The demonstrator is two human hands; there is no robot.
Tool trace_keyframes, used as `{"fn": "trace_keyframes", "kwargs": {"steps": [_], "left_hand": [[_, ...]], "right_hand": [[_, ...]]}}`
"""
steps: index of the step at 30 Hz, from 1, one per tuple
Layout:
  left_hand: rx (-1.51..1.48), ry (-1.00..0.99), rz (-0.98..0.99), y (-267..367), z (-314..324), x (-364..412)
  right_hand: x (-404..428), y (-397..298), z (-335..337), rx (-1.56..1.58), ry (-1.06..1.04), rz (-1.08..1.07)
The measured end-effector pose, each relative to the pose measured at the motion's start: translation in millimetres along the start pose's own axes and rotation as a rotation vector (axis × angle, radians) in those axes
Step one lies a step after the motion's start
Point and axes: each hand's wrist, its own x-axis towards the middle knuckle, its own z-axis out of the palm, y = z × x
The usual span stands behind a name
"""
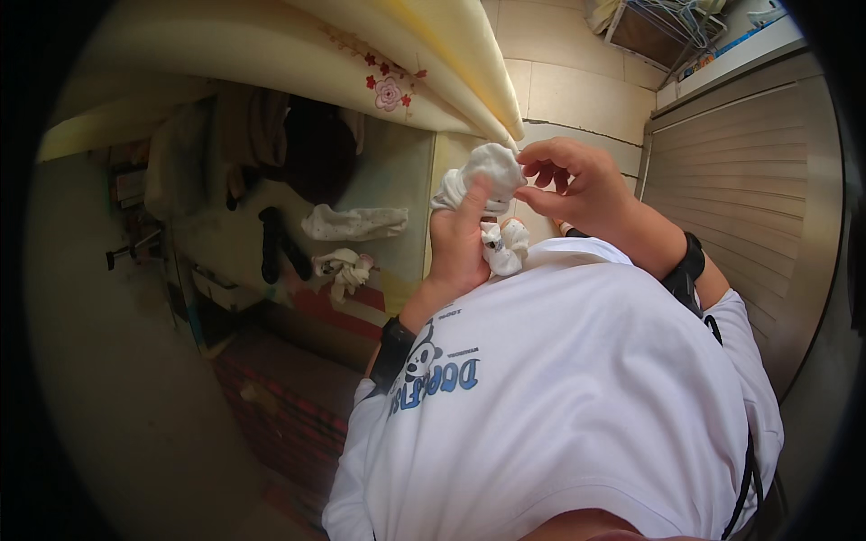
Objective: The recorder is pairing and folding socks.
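My left hand (460, 243) grips a bunched white sock (486, 177), its thumb lying over the fabric. Close by on the right, my right hand (575, 177) has its thumb and fingers apart at the sock's edge; whether the fingertips touch it I cannot tell. Below the bunched sock, beside my left palm, is another white cloth item (502, 249), maybe a sock, with a small dark print. On the surface at the left lie a pale speckled sock (355, 223), a crumpled pale sock (346, 270) and a dark sock (272, 247).
A cream curtain (298, 61) with embroidered flowers hangs over the upper left. Dark clothing (318, 149) lies under it. To the right stands a slatted door (737, 189). Clothes hangers (683, 20) are at the top right, beyond the tiled floor (582, 88).
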Motion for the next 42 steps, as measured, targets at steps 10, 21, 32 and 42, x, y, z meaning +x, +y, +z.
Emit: {"fn": "trace_keyframes", "kwargs": {"steps": [10, 21, 32, 42], "left_hand": [[-0.102, -0.067, -0.016, -3.3, -7.6, -0.7], [-0.081, -0.119, -0.003, -5.3, -8.8, -0.7], [-0.08, -0.034, 0.112, -10.8, -7.1, 5.1], [-0.04, 0.01, 0.19, -18.8, -10.2, 8.1]], "right_hand": [[-5.3, 10.9, 15.6, 0.392, -0.044, 0.189], [0.6, -0.1, 17.6, -0.111, 0.081, -0.179], [-6.2, -3.0, 15.6, 0.134, -0.013, 0.165], [-4.2, 12.1, 11.6, -0.204, 0.059, -0.062]]}}
